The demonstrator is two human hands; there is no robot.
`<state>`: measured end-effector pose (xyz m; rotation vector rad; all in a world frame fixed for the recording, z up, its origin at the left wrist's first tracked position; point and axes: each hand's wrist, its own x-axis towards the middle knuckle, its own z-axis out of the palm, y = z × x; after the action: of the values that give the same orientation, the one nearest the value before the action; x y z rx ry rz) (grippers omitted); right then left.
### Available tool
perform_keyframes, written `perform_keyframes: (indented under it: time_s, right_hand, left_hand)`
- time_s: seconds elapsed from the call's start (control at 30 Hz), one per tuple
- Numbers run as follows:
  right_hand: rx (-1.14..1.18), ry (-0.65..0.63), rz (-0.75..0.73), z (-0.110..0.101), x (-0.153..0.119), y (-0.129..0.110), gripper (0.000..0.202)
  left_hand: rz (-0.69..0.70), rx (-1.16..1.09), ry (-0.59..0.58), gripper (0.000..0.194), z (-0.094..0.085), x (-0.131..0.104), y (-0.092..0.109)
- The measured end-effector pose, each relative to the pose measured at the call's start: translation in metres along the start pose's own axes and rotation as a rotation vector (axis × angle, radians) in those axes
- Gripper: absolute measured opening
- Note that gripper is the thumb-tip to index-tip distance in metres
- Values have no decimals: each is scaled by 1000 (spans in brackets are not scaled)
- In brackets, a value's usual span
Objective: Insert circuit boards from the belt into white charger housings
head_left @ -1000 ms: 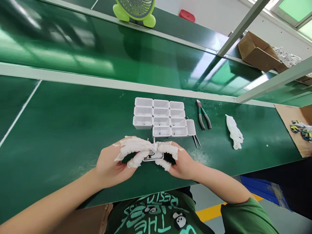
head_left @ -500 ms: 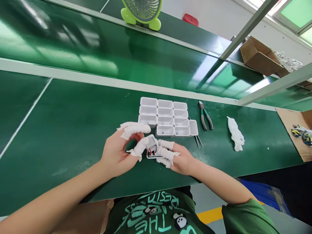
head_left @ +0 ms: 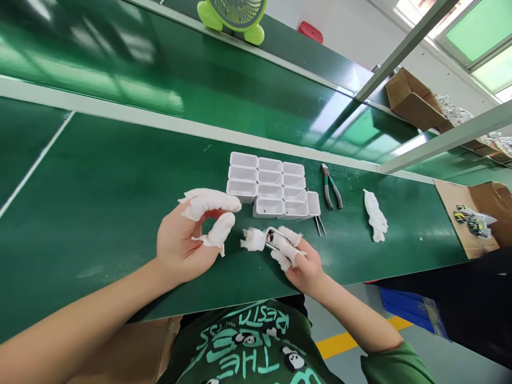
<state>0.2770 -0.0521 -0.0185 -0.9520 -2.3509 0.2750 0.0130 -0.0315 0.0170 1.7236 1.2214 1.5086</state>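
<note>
My left hand (head_left: 196, 232), with white coverings on its fingers, is curved with thumb and fingertips apart and nothing between them. To its right, my right hand (head_left: 296, 256), its fingers covered too, grips a small white casing (head_left: 273, 239) whose inner parts are too small to make out. A white piece (head_left: 254, 239) sticks out at the casing's left side. Just beyond the hands stand several white bins (head_left: 269, 207) in rows, a few with a tiny dark bit inside. Tweezers (head_left: 320, 226) lie by the bins' right side.
Pliers (head_left: 332, 186) and a crumpled white glove (head_left: 375, 215) lie on the green table (head_left: 120, 213) to the right. Farther right, a cardboard box (head_left: 450, 213) holds small wired parts. A green fan (head_left: 236, 16) and another carton (head_left: 416, 101) stand behind the metal frame.
My left hand has moved left, away from the casing. My right hand has shifted right with the casing, now turned. The whole view has also shifted slightly.
</note>
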Motion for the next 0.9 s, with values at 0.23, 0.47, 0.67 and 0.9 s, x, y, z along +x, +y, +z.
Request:
perform_keyframes:
  time_s: [0.23,0.47,0.67,0.9]
  right_hand:
    - [229,56,202,-31,-1,-11,59]
    - [188,117,246,-22,-14,-17,58]
    - [101,124,165,-6,-2,-21,56]
    - [79,225,100,12,-5,-14,49]
  left_hand:
    - [252,194,-166,26,5,-1,-4]
    - [525,553,-361,56,16,-10,-18]
    - [327,642,-570,48,19,-15,-23]
    - [245,666,-652,44,20,-18,-22]
